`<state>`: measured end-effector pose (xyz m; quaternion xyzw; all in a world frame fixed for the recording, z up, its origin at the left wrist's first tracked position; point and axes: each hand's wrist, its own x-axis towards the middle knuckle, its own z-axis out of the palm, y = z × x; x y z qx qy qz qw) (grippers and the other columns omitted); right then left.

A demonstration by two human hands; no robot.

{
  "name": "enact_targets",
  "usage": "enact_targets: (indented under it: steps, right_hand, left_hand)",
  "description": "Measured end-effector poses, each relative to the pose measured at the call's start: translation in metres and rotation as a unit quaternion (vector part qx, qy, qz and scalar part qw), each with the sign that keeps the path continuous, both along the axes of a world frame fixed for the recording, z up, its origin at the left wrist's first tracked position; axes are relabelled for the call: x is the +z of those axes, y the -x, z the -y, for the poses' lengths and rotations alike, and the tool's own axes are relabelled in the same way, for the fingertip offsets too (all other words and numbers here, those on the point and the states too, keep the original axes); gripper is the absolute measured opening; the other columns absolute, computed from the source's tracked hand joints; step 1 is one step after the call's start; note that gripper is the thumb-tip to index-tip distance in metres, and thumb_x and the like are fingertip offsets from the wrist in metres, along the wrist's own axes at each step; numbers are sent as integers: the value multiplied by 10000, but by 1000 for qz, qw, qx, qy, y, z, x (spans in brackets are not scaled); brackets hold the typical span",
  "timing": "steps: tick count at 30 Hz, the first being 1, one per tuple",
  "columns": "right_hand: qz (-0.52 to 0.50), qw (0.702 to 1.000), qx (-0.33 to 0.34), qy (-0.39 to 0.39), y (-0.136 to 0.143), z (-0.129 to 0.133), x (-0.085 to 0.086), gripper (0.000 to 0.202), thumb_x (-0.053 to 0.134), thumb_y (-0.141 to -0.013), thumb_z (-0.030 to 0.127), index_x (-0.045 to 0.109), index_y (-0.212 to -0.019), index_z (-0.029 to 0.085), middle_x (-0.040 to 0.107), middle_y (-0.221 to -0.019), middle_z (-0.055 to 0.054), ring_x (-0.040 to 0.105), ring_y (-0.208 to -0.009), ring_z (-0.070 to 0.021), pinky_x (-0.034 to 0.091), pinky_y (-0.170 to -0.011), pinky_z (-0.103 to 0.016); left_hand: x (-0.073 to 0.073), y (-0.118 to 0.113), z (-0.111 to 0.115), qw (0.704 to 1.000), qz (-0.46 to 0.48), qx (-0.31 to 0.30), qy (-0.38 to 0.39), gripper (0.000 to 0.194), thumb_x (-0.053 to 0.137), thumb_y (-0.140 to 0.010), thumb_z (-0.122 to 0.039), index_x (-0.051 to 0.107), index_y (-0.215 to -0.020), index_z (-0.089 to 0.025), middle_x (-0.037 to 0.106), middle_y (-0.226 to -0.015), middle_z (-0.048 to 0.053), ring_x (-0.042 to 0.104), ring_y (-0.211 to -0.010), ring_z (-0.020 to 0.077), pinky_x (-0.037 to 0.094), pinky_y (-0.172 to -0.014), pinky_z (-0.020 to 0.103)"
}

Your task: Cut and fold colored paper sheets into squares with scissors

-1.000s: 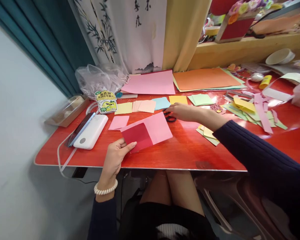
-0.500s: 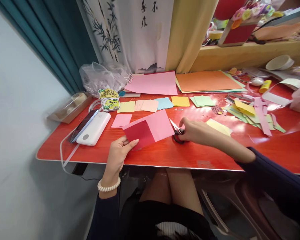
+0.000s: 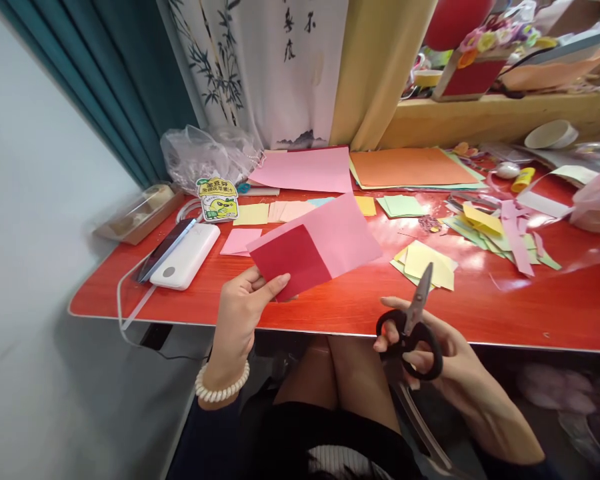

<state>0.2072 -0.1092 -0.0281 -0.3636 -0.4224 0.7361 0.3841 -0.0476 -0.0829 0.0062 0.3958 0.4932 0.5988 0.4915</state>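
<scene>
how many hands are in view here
2. The left hand pinches pink paper above the red table; the right hand holds black-handled scissors near the table's front edge. No part of another hand shows.

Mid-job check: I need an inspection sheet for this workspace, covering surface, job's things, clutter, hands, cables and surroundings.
Surface: glossy red table, reflecting light.
Job's things: scissors, blades pointing away from the person; pink-and-red paper, raised.
Clutter: plastic bag and white power bank toward the left; pile of paper scraps toward the right.
Left hand: pinches the paper at its red part.
Right hand: holds the scissors by their black handles.
Cables: white cable hangs over the front edge, far left.
Surroundings: teal curtain, yellow curtain.
</scene>
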Motion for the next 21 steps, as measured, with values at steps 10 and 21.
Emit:
enact_targets:
  steps: [10,21]
  right_hand:
    - [123,989,49,-64,24,0,22,659,795,-455,644,659,-928,206,552,-730,-8,502,-659,-153,440,-631,-264]
    - [129,985,43,-103,26,-7,24,683,709,-565,693,652,-1010,178,537,-693,-4,462,-622,-150,366,-585,-264]
  left_hand:
    - [12,-14,9,999,-32,-8,-11,251,750,-716,-261,724,-954,-187,746,-949,35,698,-786,167,599,-664,223]
    - [13,-29,16,999,-43,-29,-7,258,737,-730,-262,724,-982,-207,737,-1009,22,694,-906,193,589,-785,245]
